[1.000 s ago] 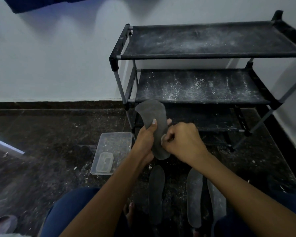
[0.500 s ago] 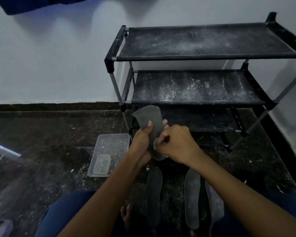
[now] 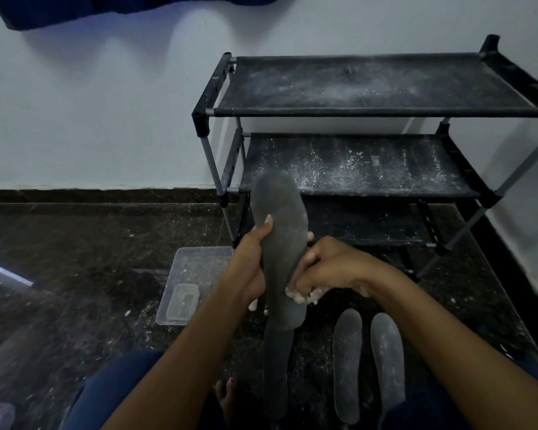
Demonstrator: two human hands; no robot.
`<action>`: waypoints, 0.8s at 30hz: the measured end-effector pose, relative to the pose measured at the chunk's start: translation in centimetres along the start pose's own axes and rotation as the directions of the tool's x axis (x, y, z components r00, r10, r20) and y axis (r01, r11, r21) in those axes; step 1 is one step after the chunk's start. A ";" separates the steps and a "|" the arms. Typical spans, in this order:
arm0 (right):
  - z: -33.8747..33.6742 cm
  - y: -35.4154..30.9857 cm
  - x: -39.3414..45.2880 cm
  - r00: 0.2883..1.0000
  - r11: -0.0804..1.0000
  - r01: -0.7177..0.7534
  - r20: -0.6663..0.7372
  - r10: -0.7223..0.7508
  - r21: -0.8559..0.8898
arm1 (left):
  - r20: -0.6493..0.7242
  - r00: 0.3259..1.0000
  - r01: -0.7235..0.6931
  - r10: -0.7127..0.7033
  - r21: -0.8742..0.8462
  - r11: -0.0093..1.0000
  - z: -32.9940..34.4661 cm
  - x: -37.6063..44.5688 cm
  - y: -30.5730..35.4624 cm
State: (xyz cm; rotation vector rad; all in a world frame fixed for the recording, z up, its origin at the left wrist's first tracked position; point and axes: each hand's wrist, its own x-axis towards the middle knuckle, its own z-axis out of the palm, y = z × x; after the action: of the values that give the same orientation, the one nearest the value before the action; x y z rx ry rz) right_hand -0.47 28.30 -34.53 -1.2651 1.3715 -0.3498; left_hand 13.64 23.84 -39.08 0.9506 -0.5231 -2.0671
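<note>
Grips insole (image 3: 280,231) upright with left hand (image 3: 249,268), fingers clamped round its left edge, thumb across the face. Toe end up, in front of rack (image 3: 354,112), above the floor (image 3: 90,259). Presses white crumbly clump (image 3: 302,295) to the sole's near right edge with right hand (image 3: 330,268), fingers curled tight on the clump.

Likely step: rubbing powder or cleaner into the sole, heel end in work. Next move probably calls for firm strokes up toward the toe, a steady left grip and little bend in the sole.

Three more insoles (image 3: 347,364) flat on the floor, near. Clear tray (image 3: 199,252) to the left, small box (image 3: 182,301) in it.
</note>
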 end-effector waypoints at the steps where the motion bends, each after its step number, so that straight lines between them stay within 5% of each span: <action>1: 0.0 0.0 -0.1 1.000 1.000 -0.006 0.011 0.007 -0.022 | -0.008 0.999 -0.035 0.035 -0.012 0.999 -0.1 0.2 0.2; 3: -0.2 -0.1 0.1 0.996 1.000 0.013 -0.086 -0.015 -0.024 | -0.021 0.995 -0.096 0.096 0.026 0.995 -0.1 0.4 0.3; 5: -0.7 0.0 0.5 0.934 0.995 0.094 -0.344 -0.094 -0.015 | -0.031 0.989 -0.139 0.142 0.096 0.986 0.1 0.3 0.2; 8: -1.4 0.0 0.7 0.673 0.959 0.266 -0.692 -0.260 -0.101 | -0.026 0.988 -0.145 0.151 0.160 0.976 0.5 0.2 -0.3; 10: -1.4 -0.1 0.7 0.552 0.921 0.356 -0.759 -0.345 -0.160 | 0.012 0.991 -0.132 0.132 0.186 0.974 0.6 0.2 -0.9; 13: -1.3 0.4 1.3 0.470 0.877 0.355 -0.749 -0.467 -0.323 | 0.047 0.993 -0.111 0.104 0.175 0.978 1.1 0.1 -1.5; 17: -1.0 1.1 2.0 0.552 0.871 0.252 -0.677 -0.487 -0.421 | 0.012 0.990 -0.140 0.141 0.202 0.969 1.1 0.1 -1.6; 24: -1.4 0.7 1.2 0.772 0.939 0.066 -0.578 -0.263 -0.338 | -0.065 0.979 -0.172 0.193 0.249 0.953 0.1 0.3 -1.5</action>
State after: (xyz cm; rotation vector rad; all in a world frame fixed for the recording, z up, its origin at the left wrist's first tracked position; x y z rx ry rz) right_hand -1.70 26.93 -35.35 -1.6147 1.9287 -0.7560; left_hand 12.69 24.57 -40.08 1.0863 -0.7994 -1.8141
